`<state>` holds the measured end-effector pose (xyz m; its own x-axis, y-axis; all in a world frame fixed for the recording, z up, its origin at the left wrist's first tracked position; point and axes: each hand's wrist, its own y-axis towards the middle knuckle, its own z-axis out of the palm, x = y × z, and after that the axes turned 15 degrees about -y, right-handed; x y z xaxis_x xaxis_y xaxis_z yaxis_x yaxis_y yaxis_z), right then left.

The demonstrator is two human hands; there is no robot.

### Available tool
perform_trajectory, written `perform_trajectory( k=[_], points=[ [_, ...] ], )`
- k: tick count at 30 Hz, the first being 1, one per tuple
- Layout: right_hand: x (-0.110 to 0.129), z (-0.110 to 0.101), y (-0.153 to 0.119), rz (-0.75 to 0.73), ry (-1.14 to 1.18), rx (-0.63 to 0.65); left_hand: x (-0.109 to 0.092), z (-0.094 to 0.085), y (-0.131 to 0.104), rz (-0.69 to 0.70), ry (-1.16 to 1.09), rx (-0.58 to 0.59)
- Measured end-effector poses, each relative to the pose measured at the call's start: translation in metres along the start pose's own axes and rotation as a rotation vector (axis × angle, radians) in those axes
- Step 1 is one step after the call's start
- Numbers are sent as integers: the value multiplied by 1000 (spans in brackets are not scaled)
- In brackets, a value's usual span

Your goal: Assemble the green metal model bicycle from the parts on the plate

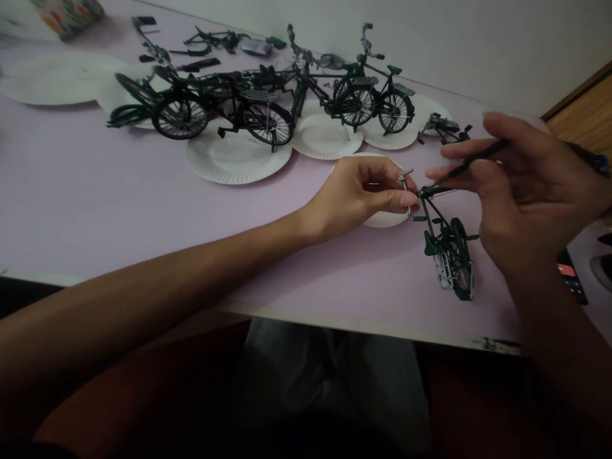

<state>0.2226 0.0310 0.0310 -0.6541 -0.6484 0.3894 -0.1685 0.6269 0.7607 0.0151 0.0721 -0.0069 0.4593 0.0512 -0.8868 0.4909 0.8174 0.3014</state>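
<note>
A small dark green model bicycle point(444, 239) lies at the right of the pale tabletop, its rear wheel and silver rack toward the table's front edge. My left hand point(361, 191) pinches it at the handlebar end, thumb and fingers closed by the silver handlebar point(405, 182). From the right, my right hand point(521, 172) holds a thin dark screwdriver-like tool point(480, 155) between thumb and fingers. The tool's tip points down-left and meets the bicycle's front joint beside my left fingertips. The bicycle's front wheel is not visible.
Several assembled model bicycles point(224, 105) stand or lean across the back. Under and around them are white paper plates point(239, 159). Loose bicycle parts point(444, 127) lie at the back right. A patterned container point(71, 16) is at the back left, and a dark device point(571, 277) at far right.
</note>
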Motion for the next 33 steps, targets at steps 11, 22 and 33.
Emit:
perform_trajectory(
  k=[11, 22, 33],
  points=[
    [-13, 2, 4, -98, -142, -133, 2, 9, -3, -48, -55, -21],
    [-2, 2, 5, 20, -29, -115, -6, 5, -3, -16, -16, -44],
    [-10, 3, 5, -27, -124, -221, -11, 9, -5, -53, -16, -20]
  ],
)
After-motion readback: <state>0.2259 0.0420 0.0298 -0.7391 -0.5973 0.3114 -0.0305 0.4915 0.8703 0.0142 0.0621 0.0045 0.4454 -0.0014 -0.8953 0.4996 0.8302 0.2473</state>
